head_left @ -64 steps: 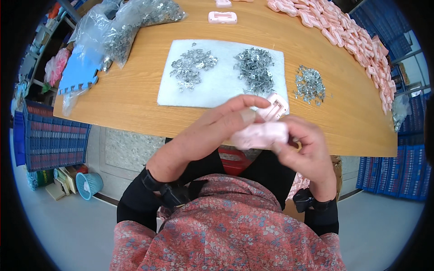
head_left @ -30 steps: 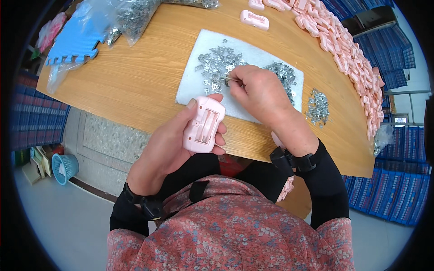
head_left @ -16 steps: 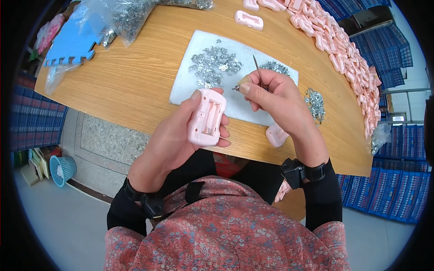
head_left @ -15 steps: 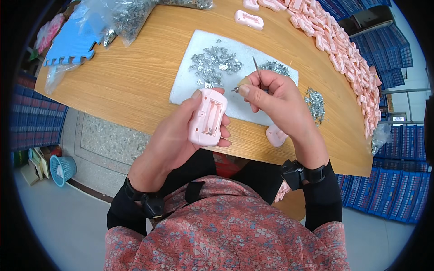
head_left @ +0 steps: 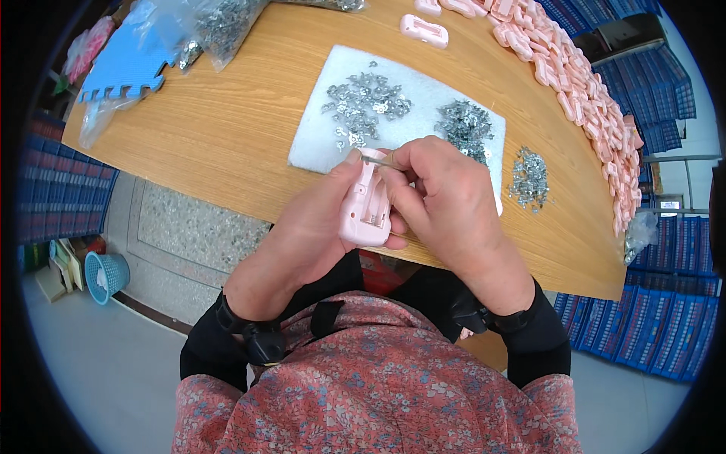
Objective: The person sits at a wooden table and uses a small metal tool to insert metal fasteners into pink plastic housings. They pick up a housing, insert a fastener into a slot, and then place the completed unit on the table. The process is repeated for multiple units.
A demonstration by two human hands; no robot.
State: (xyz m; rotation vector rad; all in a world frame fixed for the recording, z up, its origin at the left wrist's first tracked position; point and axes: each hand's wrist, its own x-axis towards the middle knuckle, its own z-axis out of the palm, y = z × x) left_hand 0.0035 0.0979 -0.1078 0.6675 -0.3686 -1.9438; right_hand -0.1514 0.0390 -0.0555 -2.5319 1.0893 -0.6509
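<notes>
My left hand (head_left: 310, 208) is closed around a pink plastic casing (head_left: 365, 216) with an open battery compartment facing up. A small coiled spring shows at the compartment's near end. My right hand (head_left: 446, 193) pinches a thin metal tool (head_left: 375, 160), its end at the far end of the casing, beside my left thumb. Whether a small metal part sits at that end is hidden by the fingers. Beyond my hands lies a white foam sheet (head_left: 314, 140) bearing a pile of flat metal contacts (head_left: 363, 106) and a denser heap of small metal parts (head_left: 465, 125).
Another metal heap (head_left: 529, 179) lies on the wooden table (head_left: 234, 136) right of the sheet. Many pink casings (head_left: 563, 83) line the far right edge; a single casing (head_left: 423, 30) lies at the back. Clear bags of metal parts (head_left: 219, 30) and a blue foam mat (head_left: 125, 68) occupy the far left.
My right hand has moved left and brought the metal tool, which stood upright, down onto the casing's far end. The casing in my left hand has shifted slightly right.
</notes>
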